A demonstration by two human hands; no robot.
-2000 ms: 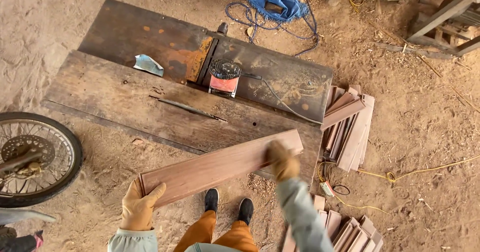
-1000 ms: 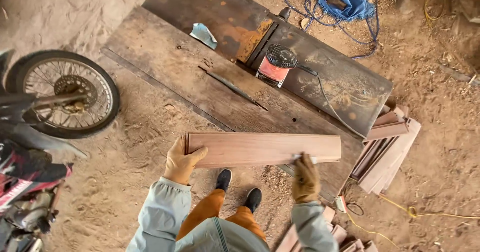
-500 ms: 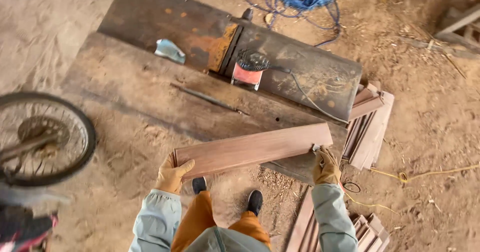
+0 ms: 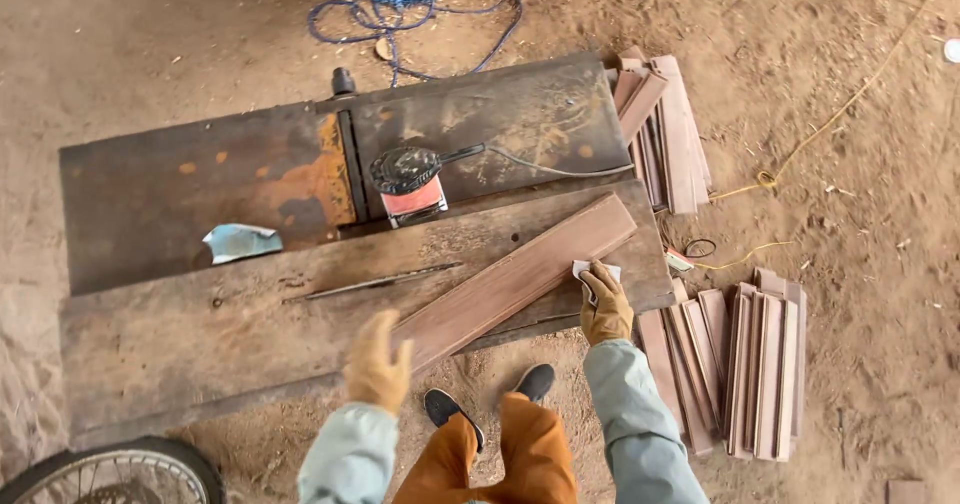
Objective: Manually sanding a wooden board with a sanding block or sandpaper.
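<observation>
A long reddish-brown plank (image 4: 515, 279) lies at a slant on the worn wooden bench (image 4: 180, 344), its far end toward the upper right. My gloved right hand (image 4: 605, 309) pinches a small pale sheet of sandpaper (image 4: 592, 268) against the plank's lower edge near that far end. My gloved left hand (image 4: 380, 362) is blurred and covers the plank's near end; whether it grips the wood is unclear. My orange trousers and dark shoes show below the bench.
A red and black electric sander (image 4: 408, 179) with its cord sits on the rusty metal table (image 4: 200, 189) behind the bench. Also here are a blue-grey scrap (image 4: 240, 242), a thin metal rod (image 4: 375, 282), stacked planks (image 4: 665, 134) (image 4: 745, 364), a spoked wheel (image 4: 120, 474) and a blue cord (image 4: 420, 14).
The plank has gone from being held in the air in front of me to lying on the bench. My right hand stays at its far end with the sandpaper. The view swung right.
</observation>
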